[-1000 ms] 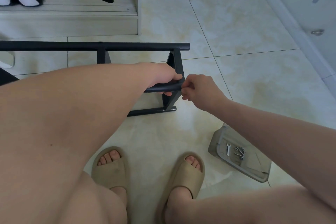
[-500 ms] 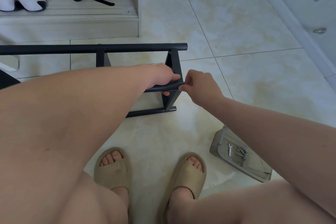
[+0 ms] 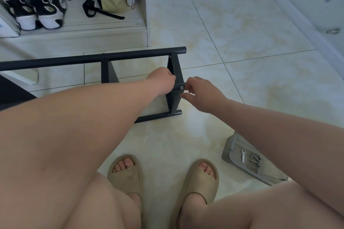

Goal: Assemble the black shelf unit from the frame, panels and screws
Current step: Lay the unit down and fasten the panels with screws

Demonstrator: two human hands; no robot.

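Pale glossy floor tiles (image 3: pixel 232 33) carry the job: the black metal shelf frame (image 3: pixel 93 59) rests on them just ahead of the person's tan slippers (image 3: pixel 126 174). On its end post shows a small silver screw head (image 3: pixel 181 88), where a rail meets the post. The left hand (image 3: pixel 163 79) has its grip clamped round that rail, bracing the joint. The right hand (image 3: pixel 202 92) has its fingertips (image 3: pixel 189 82) drawn in right beside the screw; whether that grip actually pinches it, I cannot tell. I'd hold the rail square, turn by finger until the screw seats, then fetch the little silver spanner (image 3: pixel 243 156) from the grey tray (image 3: pixel 229 146) near the right foot.
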